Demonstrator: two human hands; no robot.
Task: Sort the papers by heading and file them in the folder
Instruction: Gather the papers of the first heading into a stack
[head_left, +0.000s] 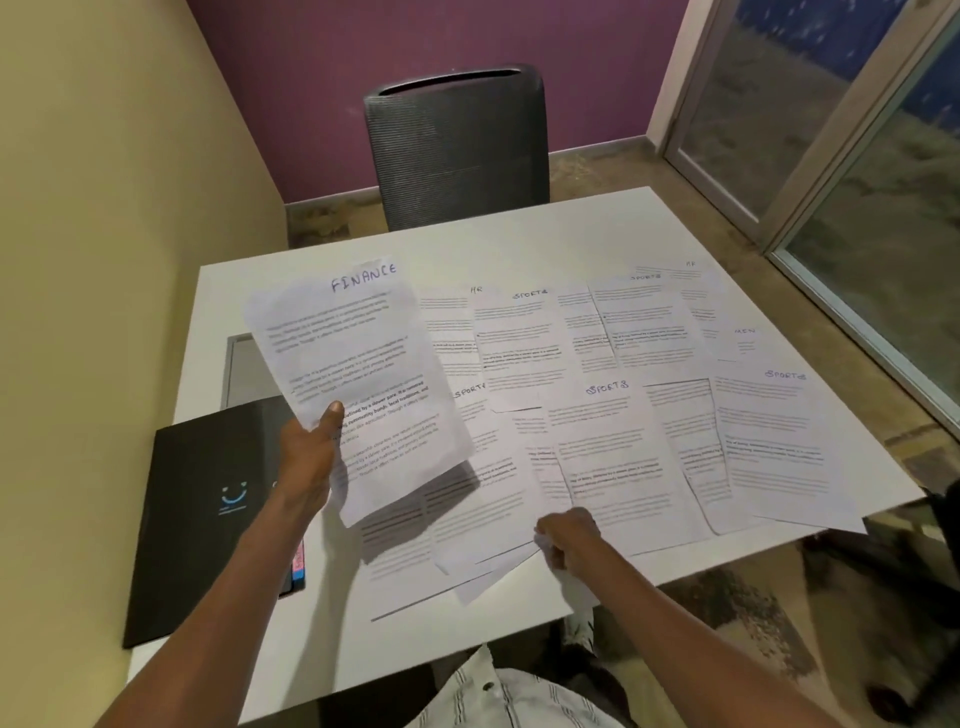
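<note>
My left hand holds up a sheet headed FINANCE by its lower left edge, tilted above the table. My right hand pinches the near corner of a sheet lying at the table's front edge. Several more printed papers are spread over the white table; the headings I can read are SPORTS, SPORTS and HR. A black folder with a blue smile logo lies shut at the near left, partly under my left forearm.
A dark office chair stands behind the table's far edge. A yellow wall runs along the left and glass doors stand at the right. A grey inset panel shows in the table behind the folder.
</note>
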